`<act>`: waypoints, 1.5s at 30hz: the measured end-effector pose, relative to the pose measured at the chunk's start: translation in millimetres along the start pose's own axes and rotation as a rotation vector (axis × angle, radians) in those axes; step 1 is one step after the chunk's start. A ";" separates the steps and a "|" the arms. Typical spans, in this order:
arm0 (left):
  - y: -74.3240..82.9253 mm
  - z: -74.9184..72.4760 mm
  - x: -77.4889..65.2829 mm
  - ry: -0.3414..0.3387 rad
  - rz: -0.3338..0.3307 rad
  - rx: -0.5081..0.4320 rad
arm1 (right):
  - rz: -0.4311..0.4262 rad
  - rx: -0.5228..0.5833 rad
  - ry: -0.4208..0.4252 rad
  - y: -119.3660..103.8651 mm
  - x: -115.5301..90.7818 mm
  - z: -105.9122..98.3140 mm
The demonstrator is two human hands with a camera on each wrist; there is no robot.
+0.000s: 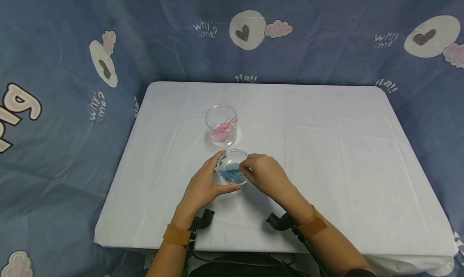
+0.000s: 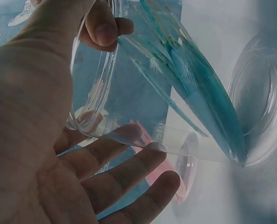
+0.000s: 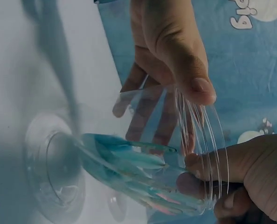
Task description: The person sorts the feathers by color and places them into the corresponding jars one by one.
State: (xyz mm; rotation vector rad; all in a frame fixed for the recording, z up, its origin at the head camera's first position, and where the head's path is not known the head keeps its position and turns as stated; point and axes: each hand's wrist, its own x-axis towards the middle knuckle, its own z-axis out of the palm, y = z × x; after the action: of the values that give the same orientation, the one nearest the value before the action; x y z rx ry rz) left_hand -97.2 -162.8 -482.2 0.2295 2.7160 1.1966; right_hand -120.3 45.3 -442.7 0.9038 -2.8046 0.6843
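A clear round plastic jar (image 1: 235, 150) stands on the table, with several blue feathers (image 2: 206, 88) leaning inside it, tips upward. My left hand (image 1: 204, 184) holds the jar from the left, thumb at the rim on the near side and fingers along the far wall. From the right, my right hand (image 1: 266, 174) has its thumb and index finger at the jar's mouth. In the left wrist view those fingertips pinch the upper end of one thin blue feather, which slants down among the others. The remaining fingers of that hand are curled in.
Just behind, a second clear jar (image 1: 236, 138) holds pink feathers (image 1: 222, 132). White cloth covers the table (image 1: 344, 168). A blue printed curtain (image 1: 174, 51) hangs behind and at the sides. Wrist cameras on brown straps (image 1: 177, 234) sit on both forearms, with cables trailing at the front edge.
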 end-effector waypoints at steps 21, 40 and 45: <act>-11.5 -25.9 -1.2 0.061 -0.038 -0.105 | 0.010 0.070 0.440 32.8 -11.8 -18.0; -31.8 -105.6 78.1 0.396 -0.109 -0.007 | 0.129 0.111 0.586 74.4 -48.3 -38.9; -30.9 -103.2 90.8 0.376 -0.149 -0.025 | 0.142 0.097 0.603 80.4 -52.2 -41.8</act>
State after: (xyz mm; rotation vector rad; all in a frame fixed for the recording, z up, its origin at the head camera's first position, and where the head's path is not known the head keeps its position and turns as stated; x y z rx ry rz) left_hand -209.7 -238.7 -444.5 -0.2223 2.9602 1.3446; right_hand -125.3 149.5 -448.9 0.4115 -2.3180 0.9337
